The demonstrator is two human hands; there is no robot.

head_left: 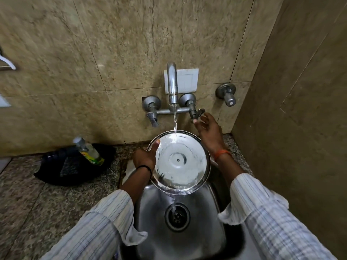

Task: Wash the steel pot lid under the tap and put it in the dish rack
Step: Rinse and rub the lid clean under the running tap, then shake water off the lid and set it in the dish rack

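Steel pot lid (179, 162) held over the sink (150, 207), inner face up, tilted so its near edge hangs lowest. Water from the tap spout (172, 81) strikes the far part of the lid, spreads across it and spills off the near rim toward the drain (177, 216). Left hand (145, 158) grips the lid's left rim, thumb lying on the inner surface, a black band at the wrist. Right hand (208, 131) is open, fingers spread, clear of the lid and just below the right tap handle (199, 112); whether a fingertip touches the handle cannot be told. An orange band circles that wrist. Both sleeves are pale and striped. On the granite counter (28, 194), left of the sink's far corner, a soap bottle (89, 151) leans over a black cloth (73, 166)
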